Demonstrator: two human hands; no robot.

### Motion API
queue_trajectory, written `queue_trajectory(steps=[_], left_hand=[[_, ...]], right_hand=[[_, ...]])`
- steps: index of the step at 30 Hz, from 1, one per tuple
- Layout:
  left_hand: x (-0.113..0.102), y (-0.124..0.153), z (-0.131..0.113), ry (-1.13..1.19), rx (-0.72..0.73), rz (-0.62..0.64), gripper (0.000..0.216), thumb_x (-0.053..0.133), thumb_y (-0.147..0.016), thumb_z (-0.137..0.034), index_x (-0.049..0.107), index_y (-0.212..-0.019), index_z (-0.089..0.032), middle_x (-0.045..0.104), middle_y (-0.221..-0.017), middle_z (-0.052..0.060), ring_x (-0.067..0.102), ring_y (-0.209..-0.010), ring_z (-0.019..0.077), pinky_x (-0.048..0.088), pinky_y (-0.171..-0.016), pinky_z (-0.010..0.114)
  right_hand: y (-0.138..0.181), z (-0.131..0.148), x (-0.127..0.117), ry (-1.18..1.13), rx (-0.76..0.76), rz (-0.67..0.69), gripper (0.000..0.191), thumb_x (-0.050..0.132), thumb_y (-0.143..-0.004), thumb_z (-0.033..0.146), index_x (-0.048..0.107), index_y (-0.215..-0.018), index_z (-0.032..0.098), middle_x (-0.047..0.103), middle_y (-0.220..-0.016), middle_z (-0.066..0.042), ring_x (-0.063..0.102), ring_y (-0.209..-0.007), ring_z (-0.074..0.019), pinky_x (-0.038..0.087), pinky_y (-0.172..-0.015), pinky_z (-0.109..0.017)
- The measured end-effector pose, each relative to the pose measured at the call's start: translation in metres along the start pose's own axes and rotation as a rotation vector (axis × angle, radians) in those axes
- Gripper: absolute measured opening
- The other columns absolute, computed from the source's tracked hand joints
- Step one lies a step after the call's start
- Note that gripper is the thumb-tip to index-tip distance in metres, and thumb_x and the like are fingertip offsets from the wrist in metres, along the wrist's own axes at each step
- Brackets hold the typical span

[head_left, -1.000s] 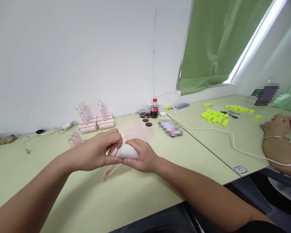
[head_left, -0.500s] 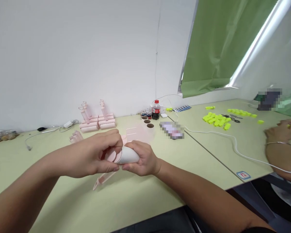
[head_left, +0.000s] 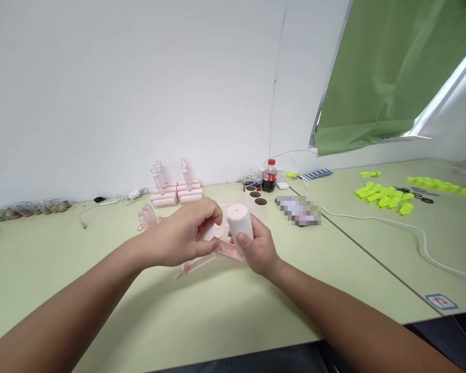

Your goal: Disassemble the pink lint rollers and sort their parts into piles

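Note:
In my right hand [head_left: 262,248] is a white cylinder [head_left: 241,228], held near upright with its pale pink end face up and my thumb across its side. My left hand [head_left: 186,228] pinches a pale pink round cap [head_left: 207,231], mostly hidden by the fingers, just left of the cylinder and apart from it. Beneath both hands lies a pink clear part with a loop end [head_left: 190,267] on the table. Behind my left hand are several small clear pink pieces [head_left: 146,216].
Pink cylinders and looped pieces [head_left: 176,194] stand by the wall. Right of them are brown discs [head_left: 260,201], a cola bottle [head_left: 269,177] and a blurred phone [head_left: 298,210]. Neon yellow pieces [head_left: 384,196] and scissors [head_left: 421,198] lie at the right. A white cable [head_left: 376,216] crosses the table.
The cap in my left hand has come away from the white cylinder. My right hand has turned the cylinder upright. The view has swung left, and the other person's hands are out of sight.

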State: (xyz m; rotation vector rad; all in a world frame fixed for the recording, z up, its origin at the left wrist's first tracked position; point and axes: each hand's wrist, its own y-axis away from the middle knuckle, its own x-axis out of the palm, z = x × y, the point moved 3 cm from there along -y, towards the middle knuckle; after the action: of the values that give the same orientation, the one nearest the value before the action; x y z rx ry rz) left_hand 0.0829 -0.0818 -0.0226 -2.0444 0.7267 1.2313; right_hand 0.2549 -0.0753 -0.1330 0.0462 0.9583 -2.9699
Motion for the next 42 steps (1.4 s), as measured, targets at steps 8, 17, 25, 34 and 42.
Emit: queue_trajectory(steps=[8, 17, 25, 34, 42], left_hand=[[-0.005, 0.004, 0.034, -0.137, -0.182, -0.209, 0.009, 0.049, -0.084, -0.022, 0.058, -0.085, -0.021, 0.064, -0.090, 0.003, 0.059, -0.078, 0.0167, 0.045, -0.068, 0.029], [0.027, 0.003, 0.090, -0.171, -0.249, 0.101, 0.019, 0.046, -0.081, -0.021, 0.064, -0.088, -0.023, 0.068, -0.088, 0.003, 0.060, -0.078, 0.0201, 0.041, -0.062, 0.029], [0.076, -0.019, 0.098, -0.400, -0.215, 0.159, 0.025, 0.046, -0.070, -0.005, 0.063, -0.075, -0.021, 0.067, -0.073, 0.007, 0.057, -0.076, 0.0240, 0.037, -0.069, 0.036], [0.080, -0.020, 0.100, -0.412, -0.302, 0.008, 0.018, 0.048, -0.078, -0.008, 0.063, -0.077, -0.018, 0.067, -0.089, 0.011, 0.055, -0.087, 0.0264, 0.036, -0.074, 0.038], [0.083, 0.008, 0.056, 0.446, -0.315, -0.423, 0.036, 0.042, -0.094, -0.052, 0.054, -0.110, -0.022, 0.062, -0.091, 0.002, 0.056, -0.071, 0.0134, 0.045, -0.065, 0.028]], right_hand=[[-0.011, -0.017, -0.016, -0.245, 0.196, -0.187, 0.042, 0.055, -0.085, 0.062, 0.051, -0.088, 0.021, 0.058, -0.072, -0.001, 0.050, -0.051, -0.0115, 0.036, -0.034, -0.020], [-0.006, -0.010, -0.008, -0.141, 0.209, -0.025, 0.045, 0.060, -0.081, 0.063, 0.054, -0.087, 0.019, 0.057, -0.065, 0.000, 0.044, -0.043, -0.0095, 0.035, -0.036, -0.023], [-0.005, -0.006, -0.004, -0.119, 0.220, 0.021, 0.047, 0.062, -0.077, 0.064, 0.055, -0.086, 0.018, 0.058, -0.069, -0.002, 0.051, -0.053, -0.0126, 0.038, -0.040, -0.023], [-0.009, -0.012, -0.003, -0.337, 0.471, 0.162, 0.043, 0.059, -0.082, 0.061, 0.051, -0.084, 0.019, 0.061, -0.070, -0.001, 0.052, -0.047, -0.0104, 0.030, -0.031, -0.017], [-0.008, -0.005, -0.011, -0.001, 0.706, 0.481, 0.041, 0.057, -0.085, 0.059, 0.056, -0.089, 0.018, 0.064, -0.064, 0.000, 0.049, -0.040, -0.0075, 0.025, -0.030, -0.014]])
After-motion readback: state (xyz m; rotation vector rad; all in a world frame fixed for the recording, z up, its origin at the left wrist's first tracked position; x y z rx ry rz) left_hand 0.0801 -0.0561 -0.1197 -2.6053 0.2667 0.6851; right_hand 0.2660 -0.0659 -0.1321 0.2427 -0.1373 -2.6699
